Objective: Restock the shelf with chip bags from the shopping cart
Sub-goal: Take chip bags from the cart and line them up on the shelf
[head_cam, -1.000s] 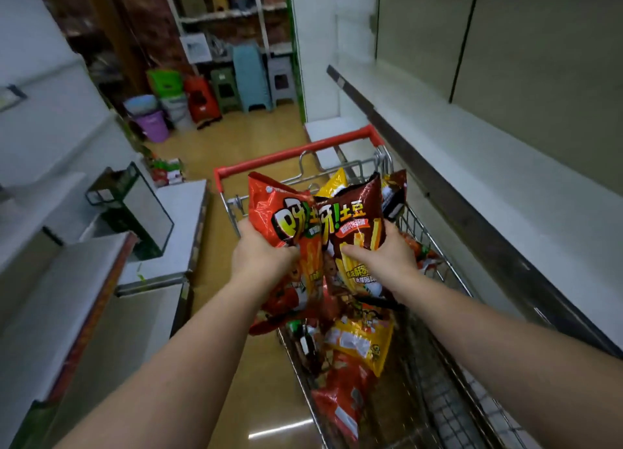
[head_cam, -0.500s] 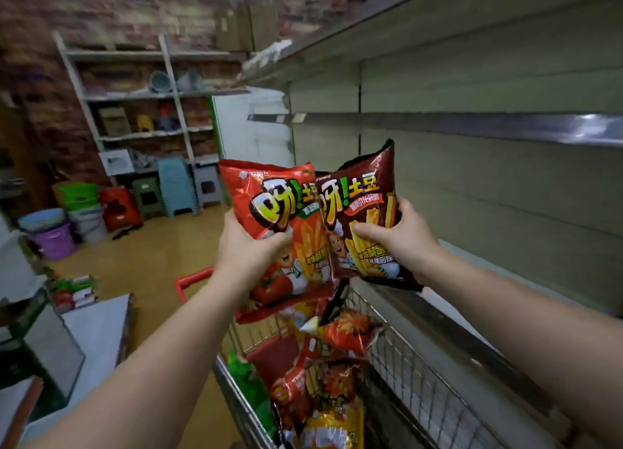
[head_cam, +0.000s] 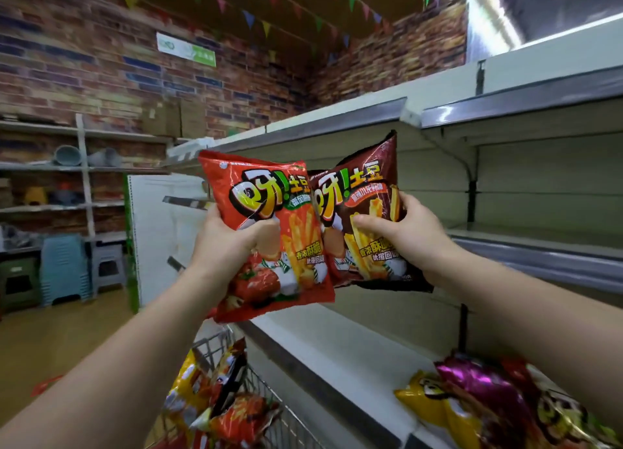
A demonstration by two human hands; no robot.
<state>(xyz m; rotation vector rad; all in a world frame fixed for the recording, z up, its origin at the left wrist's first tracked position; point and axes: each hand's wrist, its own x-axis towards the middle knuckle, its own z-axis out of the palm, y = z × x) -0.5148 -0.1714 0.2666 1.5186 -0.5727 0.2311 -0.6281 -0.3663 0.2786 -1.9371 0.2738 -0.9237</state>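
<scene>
Red chip bag [head_cam: 269, 232] is clasped in the left hand [head_cam: 232, 243], thumb across its front; the right hand [head_cam: 408, 232] clasps a brown chip bag [head_cam: 357, 212]. Both are raised before the shelf [head_cam: 337, 340], above the shopping cart [head_cam: 269, 408].

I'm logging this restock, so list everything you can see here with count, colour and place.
red bag: one, red, held up at centre
brown bag: one, dark brown, right of the red bag
cart: one, wire, bottom centre, holding red and yellow bags
shelved bags: several, yellow, purple, red, low shelf at bottom right
shelves: white tiers, right side
stools: a few, blue, grey, green, far left
left hand: grips the red bag
right hand: grips the brown bag
</scene>
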